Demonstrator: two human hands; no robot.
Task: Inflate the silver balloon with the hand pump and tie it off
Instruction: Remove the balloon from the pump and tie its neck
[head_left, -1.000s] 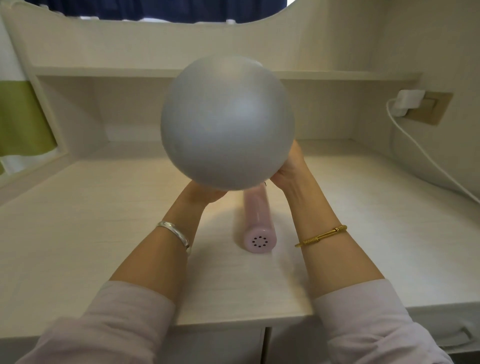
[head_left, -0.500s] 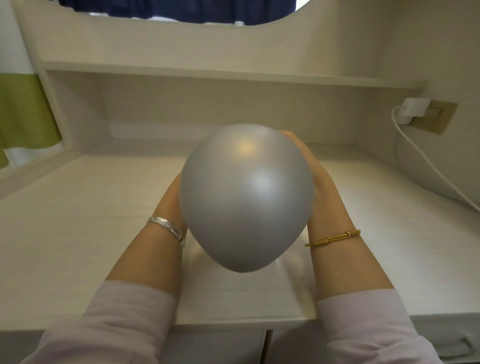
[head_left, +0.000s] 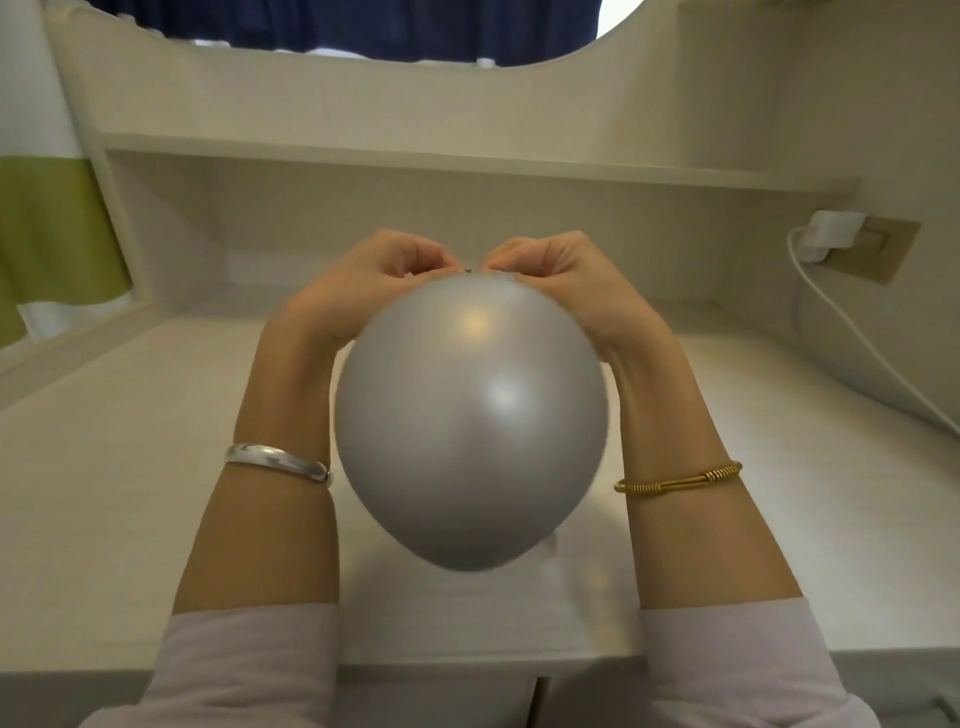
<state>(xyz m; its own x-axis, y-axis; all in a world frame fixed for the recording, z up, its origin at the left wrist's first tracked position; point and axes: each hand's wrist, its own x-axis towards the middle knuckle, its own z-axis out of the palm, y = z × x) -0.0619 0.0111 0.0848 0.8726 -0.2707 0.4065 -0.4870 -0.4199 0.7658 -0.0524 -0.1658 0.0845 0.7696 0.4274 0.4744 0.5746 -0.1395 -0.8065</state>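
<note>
**A:** What's the setting, seen from the head camera?

**B:** A pale wood-grain counter (head_left: 130, 493) built into an alcove, with a shelf (head_left: 467, 161) running across the back, a dark blue curtain (head_left: 337, 21) above it, and a white charger (head_left: 831, 234) plugged in on the right wall, its cable trailing down. I can't see the pump; if it's on the counter, it's hidden.

**A:** Where's the balloon?

**B:** The silver balloon (head_left: 470, 415) is up in the air over the counter, between my forearms, its round end pointing back towards me and its neck on the far side.

**A:** Why hold it that way?

**B:** I'd say so both sets of fingertips can meet at the neck for tying. My left hand (head_left: 363, 291) and right hand (head_left: 566, 280) are curled at the top, each grip apparently pinching the neck; only a tiny dark bit of it shows between them. Pinching keeps the air in, I reckon.

**A:** How does it look?

**B:** Full, taut, smooth, matte silver with two soft highlights. Whether a knot exists yet, I can't tell.
</note>
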